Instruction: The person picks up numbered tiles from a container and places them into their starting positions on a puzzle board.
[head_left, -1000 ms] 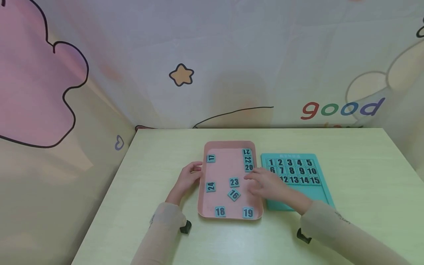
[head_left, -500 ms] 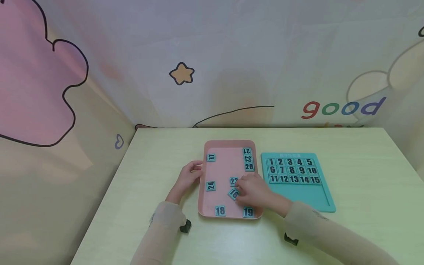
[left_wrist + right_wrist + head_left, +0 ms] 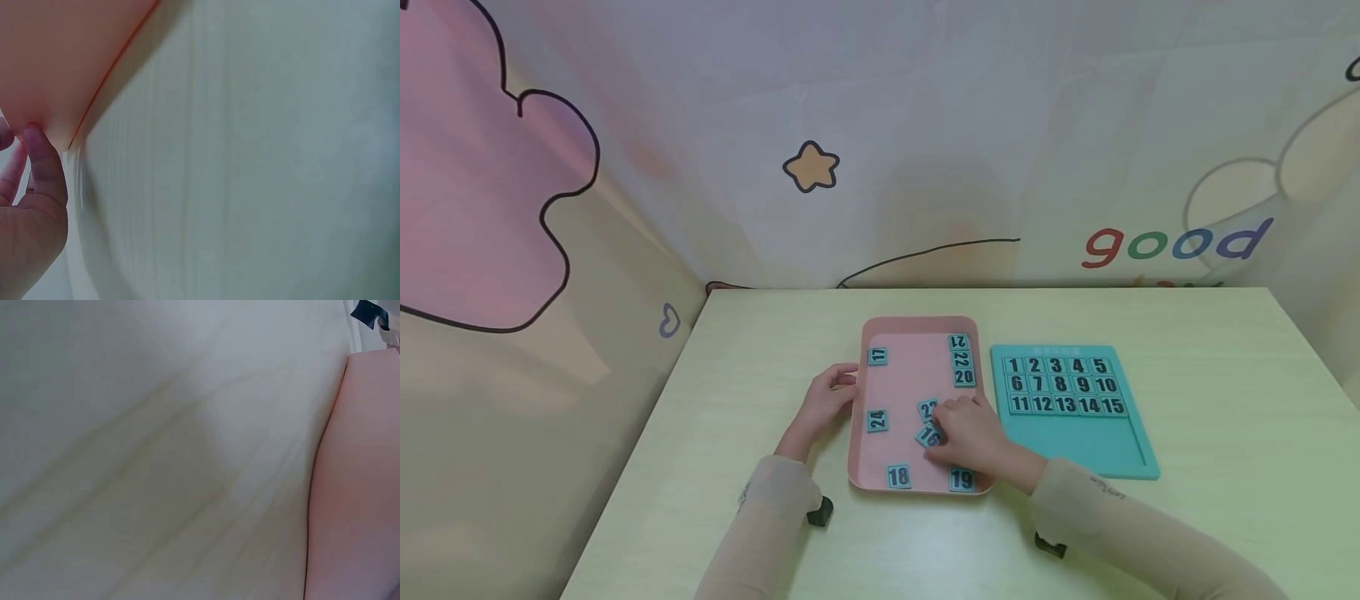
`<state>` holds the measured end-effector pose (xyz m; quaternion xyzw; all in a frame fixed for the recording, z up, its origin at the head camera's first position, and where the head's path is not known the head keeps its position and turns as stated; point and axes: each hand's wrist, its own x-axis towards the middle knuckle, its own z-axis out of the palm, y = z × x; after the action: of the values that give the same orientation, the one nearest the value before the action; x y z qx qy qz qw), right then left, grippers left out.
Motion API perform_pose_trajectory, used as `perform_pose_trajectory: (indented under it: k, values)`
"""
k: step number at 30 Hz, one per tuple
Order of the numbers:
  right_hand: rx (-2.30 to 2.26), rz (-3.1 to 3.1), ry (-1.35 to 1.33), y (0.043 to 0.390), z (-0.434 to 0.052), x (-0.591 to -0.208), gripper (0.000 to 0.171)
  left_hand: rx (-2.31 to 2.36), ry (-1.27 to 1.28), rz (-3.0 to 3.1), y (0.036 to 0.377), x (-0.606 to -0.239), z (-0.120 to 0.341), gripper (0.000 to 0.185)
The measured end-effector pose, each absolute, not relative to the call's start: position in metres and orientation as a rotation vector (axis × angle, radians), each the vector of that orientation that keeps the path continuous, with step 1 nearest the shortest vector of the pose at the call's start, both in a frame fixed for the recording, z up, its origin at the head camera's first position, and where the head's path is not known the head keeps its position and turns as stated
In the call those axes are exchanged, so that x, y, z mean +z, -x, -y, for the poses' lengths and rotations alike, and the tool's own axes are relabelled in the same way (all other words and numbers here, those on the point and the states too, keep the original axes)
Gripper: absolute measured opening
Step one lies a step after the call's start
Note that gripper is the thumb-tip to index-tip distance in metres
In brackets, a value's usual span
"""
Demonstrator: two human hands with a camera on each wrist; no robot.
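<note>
A pink tray holds several loose teal number tiles. My right hand reaches over its right rim, with thumb and fingertips around the 16 tile, which lies askew on the tray floor. Just above those fingers the 23 tile is partly covered. My left hand rests against the outside of the tray's left wall; in the left wrist view a fingertip touches that pink wall. The right wrist view shows no part of the right hand's fingers.
Right of the tray lies a teal number board, its upper rows filled with tiles 1 to 15. Tiles 17, 24, 18 and 19 lie around the tray. Tiles 21, 22 and 20 form a column.
My right hand has moved left and down from near the 20 tile to the 16 tile. The 23 tile has turned slightly. My left hand has stayed at the tray.
</note>
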<state>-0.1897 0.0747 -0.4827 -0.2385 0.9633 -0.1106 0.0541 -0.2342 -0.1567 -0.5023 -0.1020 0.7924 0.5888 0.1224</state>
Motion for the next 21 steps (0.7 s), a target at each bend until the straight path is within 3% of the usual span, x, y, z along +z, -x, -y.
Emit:
perform_pose_trajectory:
  k: [8, 21]
  values:
    - [-0.329, -2.948, 0.760, 0.191, -0.077, -0.483, 0.025, 1.703, 0.308, -2.340, 0.235, -0.502, 0.156, 0.035]
    - [-0.578, -2.915, 0.647, 0.189, -0.085, -0.463, 0.031, 1.698, 0.327, -2.321, 0.235, -0.502, 0.156, 0.034]
